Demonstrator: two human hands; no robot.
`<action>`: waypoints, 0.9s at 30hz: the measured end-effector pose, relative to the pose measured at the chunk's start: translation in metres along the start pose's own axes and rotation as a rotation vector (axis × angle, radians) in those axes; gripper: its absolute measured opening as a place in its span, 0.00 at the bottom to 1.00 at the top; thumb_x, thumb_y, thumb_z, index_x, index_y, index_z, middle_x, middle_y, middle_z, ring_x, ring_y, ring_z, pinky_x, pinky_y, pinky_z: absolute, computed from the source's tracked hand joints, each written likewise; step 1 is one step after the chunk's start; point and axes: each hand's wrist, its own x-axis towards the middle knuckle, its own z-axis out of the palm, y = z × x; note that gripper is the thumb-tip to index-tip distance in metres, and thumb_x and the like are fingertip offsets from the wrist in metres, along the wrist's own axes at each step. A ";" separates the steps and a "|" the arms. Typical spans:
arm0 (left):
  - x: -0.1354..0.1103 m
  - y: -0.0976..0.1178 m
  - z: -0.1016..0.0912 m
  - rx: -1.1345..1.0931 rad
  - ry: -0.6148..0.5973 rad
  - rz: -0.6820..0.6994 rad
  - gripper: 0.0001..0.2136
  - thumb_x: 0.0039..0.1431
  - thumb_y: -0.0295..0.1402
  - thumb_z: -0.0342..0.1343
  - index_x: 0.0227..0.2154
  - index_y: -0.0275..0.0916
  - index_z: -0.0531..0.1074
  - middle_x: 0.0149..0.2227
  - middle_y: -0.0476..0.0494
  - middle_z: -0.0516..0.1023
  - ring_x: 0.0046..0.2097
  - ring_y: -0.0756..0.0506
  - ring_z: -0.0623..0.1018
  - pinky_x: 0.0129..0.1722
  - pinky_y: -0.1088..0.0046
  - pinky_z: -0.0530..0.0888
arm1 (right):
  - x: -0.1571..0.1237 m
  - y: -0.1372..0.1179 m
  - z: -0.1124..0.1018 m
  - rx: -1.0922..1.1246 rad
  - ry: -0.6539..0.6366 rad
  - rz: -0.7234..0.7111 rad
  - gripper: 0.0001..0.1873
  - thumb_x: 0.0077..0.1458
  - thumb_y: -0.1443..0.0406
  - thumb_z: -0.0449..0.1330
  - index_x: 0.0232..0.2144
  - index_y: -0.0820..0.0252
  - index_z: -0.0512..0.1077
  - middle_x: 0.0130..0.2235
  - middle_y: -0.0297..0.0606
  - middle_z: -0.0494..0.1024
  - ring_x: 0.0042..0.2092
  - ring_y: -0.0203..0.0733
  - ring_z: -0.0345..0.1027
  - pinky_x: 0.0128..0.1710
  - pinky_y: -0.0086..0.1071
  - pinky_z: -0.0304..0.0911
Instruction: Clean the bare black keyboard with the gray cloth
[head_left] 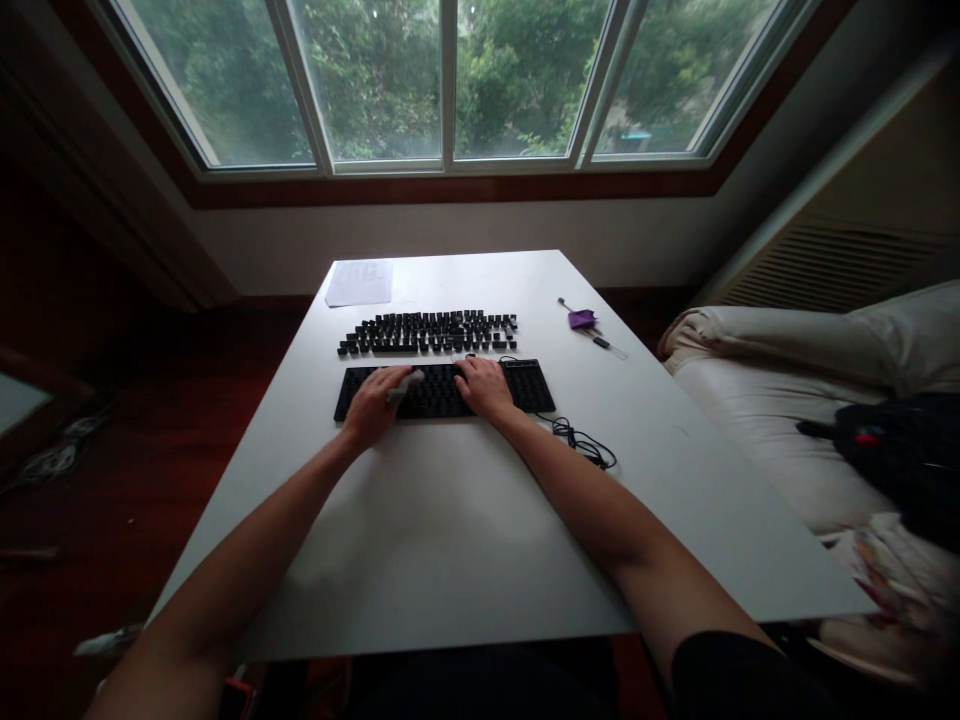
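While left grip holds grey cloth, keyboard lies beneath

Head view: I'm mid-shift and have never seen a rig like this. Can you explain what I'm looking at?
There is no machine here: one camera on a person's head looks forward and down at their bare hands. On the white table lies a black keyboard, with loose black keycaps in rows beyond it. The left hand holds a grey wad, its material unclear, over the keyboard. The right hand rests at the keyboard; whether it grips anything is hard to tell. A paper sheet lies far left; a purple item and a black cable lie to the right.
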 end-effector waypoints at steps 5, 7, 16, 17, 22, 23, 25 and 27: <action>0.009 -0.033 -0.040 0.212 0.436 -0.207 0.19 0.69 0.29 0.47 0.60 0.40 0.69 0.58 0.37 0.75 0.62 0.39 0.70 0.66 0.55 0.65 | -0.002 0.003 0.000 0.014 0.009 0.006 0.19 0.68 0.62 0.52 0.57 0.56 0.71 0.55 0.46 0.75 0.57 0.52 0.64 0.61 0.44 0.51; 0.009 -0.042 -0.040 0.256 0.449 -0.240 0.19 0.69 0.31 0.47 0.60 0.40 0.68 0.59 0.36 0.74 0.63 0.38 0.69 0.67 0.54 0.63 | -0.003 0.002 -0.001 0.012 0.016 0.003 0.19 0.67 0.63 0.52 0.58 0.57 0.71 0.55 0.46 0.76 0.57 0.52 0.64 0.61 0.44 0.51; -0.006 -0.057 0.007 0.346 -0.066 -0.248 0.22 0.67 0.35 0.50 0.62 0.43 0.68 0.66 0.41 0.68 0.66 0.38 0.67 0.69 0.51 0.58 | 0.009 0.049 -0.029 0.029 -0.182 -0.181 0.21 0.66 0.57 0.57 0.59 0.53 0.72 0.58 0.42 0.77 0.57 0.48 0.68 0.59 0.40 0.56; -0.007 -0.058 0.006 0.341 -0.066 -0.235 0.22 0.67 0.36 0.49 0.63 0.43 0.68 0.67 0.41 0.68 0.67 0.38 0.66 0.69 0.51 0.58 | 0.010 0.060 -0.032 0.003 -0.161 -0.135 0.21 0.67 0.56 0.57 0.58 0.54 0.73 0.57 0.42 0.78 0.57 0.49 0.68 0.60 0.41 0.55; -0.010 -0.057 0.005 0.352 -0.040 -0.240 0.24 0.69 0.40 0.47 0.65 0.41 0.65 0.68 0.39 0.66 0.70 0.36 0.61 0.70 0.46 0.56 | 0.005 0.086 -0.031 -0.060 -0.094 0.066 0.21 0.67 0.52 0.55 0.53 0.55 0.76 0.53 0.45 0.78 0.55 0.50 0.67 0.57 0.42 0.57; -0.009 -0.056 0.006 0.358 -0.039 -0.257 0.24 0.69 0.40 0.47 0.65 0.41 0.65 0.68 0.39 0.66 0.70 0.36 0.61 0.70 0.46 0.55 | 0.004 0.086 -0.029 -0.063 -0.084 0.078 0.20 0.68 0.52 0.54 0.51 0.55 0.77 0.53 0.45 0.78 0.55 0.50 0.67 0.56 0.42 0.58; -0.008 -0.052 0.011 0.365 -0.047 -0.283 0.24 0.69 0.39 0.46 0.65 0.39 0.65 0.68 0.37 0.66 0.70 0.36 0.62 0.70 0.47 0.54 | 0.003 0.082 -0.027 -0.064 -0.071 0.086 0.20 0.69 0.52 0.52 0.48 0.55 0.78 0.53 0.45 0.77 0.54 0.50 0.66 0.55 0.41 0.58; -0.006 -0.047 0.017 0.370 -0.054 -0.295 0.25 0.69 0.39 0.45 0.66 0.36 0.63 0.68 0.34 0.64 0.70 0.36 0.62 0.71 0.48 0.53 | 0.002 0.078 -0.025 -0.060 -0.069 0.090 0.20 0.69 0.53 0.51 0.47 0.55 0.78 0.52 0.45 0.76 0.54 0.50 0.65 0.54 0.41 0.58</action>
